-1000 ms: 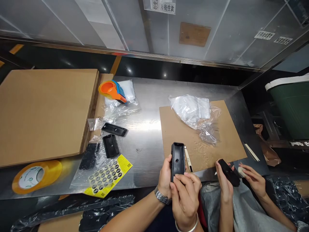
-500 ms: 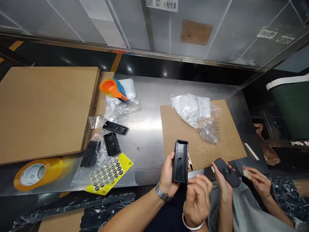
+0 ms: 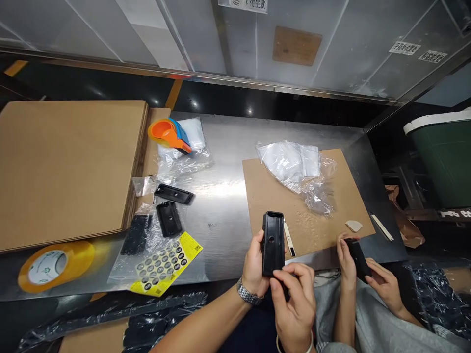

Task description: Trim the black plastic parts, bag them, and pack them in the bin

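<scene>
My left hand (image 3: 253, 268) grips a black oblong plastic part (image 3: 273, 242) upright, its hollow side with a centre hole facing me. My right hand (image 3: 294, 299) pinches the part's lower end with thumb and fingers. Both hands hover at the near edge of the steel table (image 3: 224, 206), just in front of a brown cardboard sheet (image 3: 272, 196). A thin white-and-black strip (image 3: 289, 238) lies on that sheet beside the part.
To my right, another person's hands (image 3: 362, 274) hold a similar black part. A small white piece (image 3: 353, 225) and crumpled plastic bags (image 3: 294, 169) lie on the sheet. At left: black parts (image 3: 169, 218), yellow sticker sheet (image 3: 165, 264), tape roll (image 3: 55, 264), orange tape dispenser (image 3: 167, 133), stacked cardboard (image 3: 66, 166).
My right hand left the part half a second ago and has come back to pinch its lower end. The other person put down the white piece and now holds their part with both hands.
</scene>
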Available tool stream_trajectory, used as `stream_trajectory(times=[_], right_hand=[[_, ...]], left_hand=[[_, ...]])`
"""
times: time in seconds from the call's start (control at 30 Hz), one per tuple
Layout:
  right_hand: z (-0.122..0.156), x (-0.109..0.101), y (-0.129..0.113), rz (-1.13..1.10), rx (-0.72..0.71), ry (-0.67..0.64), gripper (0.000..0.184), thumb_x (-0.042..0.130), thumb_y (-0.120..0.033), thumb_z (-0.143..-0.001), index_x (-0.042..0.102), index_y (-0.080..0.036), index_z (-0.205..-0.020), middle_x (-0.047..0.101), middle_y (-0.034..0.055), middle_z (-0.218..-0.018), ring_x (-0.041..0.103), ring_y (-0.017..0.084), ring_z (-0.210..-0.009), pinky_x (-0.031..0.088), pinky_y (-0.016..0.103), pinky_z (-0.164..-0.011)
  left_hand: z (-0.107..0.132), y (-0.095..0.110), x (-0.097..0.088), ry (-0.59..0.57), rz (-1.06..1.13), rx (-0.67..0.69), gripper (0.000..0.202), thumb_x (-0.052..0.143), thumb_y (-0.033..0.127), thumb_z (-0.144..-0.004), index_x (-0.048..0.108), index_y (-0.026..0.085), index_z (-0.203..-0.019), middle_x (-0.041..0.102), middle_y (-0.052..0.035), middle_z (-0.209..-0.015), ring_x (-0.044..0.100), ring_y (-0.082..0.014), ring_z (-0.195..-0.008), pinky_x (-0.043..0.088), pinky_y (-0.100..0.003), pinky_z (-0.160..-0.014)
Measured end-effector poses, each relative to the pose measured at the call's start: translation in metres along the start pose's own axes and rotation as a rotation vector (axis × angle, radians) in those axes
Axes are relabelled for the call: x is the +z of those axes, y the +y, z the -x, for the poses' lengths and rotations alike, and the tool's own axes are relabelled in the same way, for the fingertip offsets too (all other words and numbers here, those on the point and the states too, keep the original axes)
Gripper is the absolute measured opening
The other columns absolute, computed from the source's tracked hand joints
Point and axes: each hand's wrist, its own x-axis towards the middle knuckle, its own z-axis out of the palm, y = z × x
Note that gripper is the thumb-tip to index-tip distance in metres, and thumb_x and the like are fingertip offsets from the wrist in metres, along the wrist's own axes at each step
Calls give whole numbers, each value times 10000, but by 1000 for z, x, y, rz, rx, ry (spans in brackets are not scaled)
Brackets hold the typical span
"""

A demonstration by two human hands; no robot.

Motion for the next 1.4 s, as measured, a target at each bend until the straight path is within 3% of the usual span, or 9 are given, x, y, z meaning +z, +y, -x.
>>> stream_trajectory(times=[0.17,0.37,0.53,0.63,0.83,0.97,1.03,1.2,1.4], right_hand=[[-9,-1,-5,89,-24,-110,134,517,-97,-761,582,-185,-839,524,58,-862,464,199,-873,397,372,-735],[-19,-10,-3,63,-20,-305,110,468,-106,-774,540,-187,-793,524,42,-871,445,191,-887,367,365,-760],[-23,-17,2,-102,25,-453,83,424,-175,-803,485,-191,-749,468,53,-946,411,203,-964,364,396,-816],[-20,-18,6,-238,76,-401,115,387,-231,-835,451,-197,-745,465,52,-940,415,202,-988,365,399,-839],[-14,-14,14,-338,184,-148,137,364,-240,-863,463,-199,-777,500,46,-879,454,186,-927,362,391,-836],[-12,-8,23,-402,325,31,242,336,-249,-882,505,-183,-722,527,38,-819,497,161,-847,398,340,-785],[-9,-4,28,-407,423,77,202,391,-279,-864,532,-173,-766,545,43,-823,520,158,-823,422,317,-754],[-6,-3,27,-412,622,96,187,516,-310,-800,529,-166,-918,563,24,-787,552,134,-704,464,252,-634],[-5,-8,2,-333,509,-184,130,504,-251,-805,599,-163,-811,598,19,-690,555,119,-612,455,214,-555]], left_hand=[[2,-1,1,-12,-61,8,402,425,471,-768,600,110,-737,578,-34,-548,498,-109,-453,400,-208,-449],[2,-6,-2,73,-108,78,390,487,478,-729,600,104,-725,568,-23,-555,513,-122,-493,406,-231,-500],[0,-10,-6,60,-66,61,314,534,417,-717,601,110,-712,548,5,-533,490,-103,-478,391,-224,-519],[1,-9,-4,-11,-29,-8,321,504,412,-737,597,108,-698,546,-4,-515,491,-112,-475,390,-231,-505],[2,-5,2,-74,2,-47,329,466,398,-756,605,104,-707,602,-36,-591,529,-123,-508,418,-237,-540],[1,-4,2,-66,-9,-89,346,445,400,-765,598,102,-682,577,-34,-534,512,-120,-465,404,-230,-485],[0,-4,1,-62,-22,-92,354,445,407,-762,599,98,-688,566,-35,-508,507,-124,-450,399,-231,-463],[-4,-3,-4,-53,-40,-29,310,486,388,-743,602,101,-754,610,-44,-605,538,-123,-485,404,-217,-452],[-5,-4,-7,-40,-93,164,302,490,411,-740,559,145,-865,603,-15,-675,561,-131,-545,415,-219,-472]])
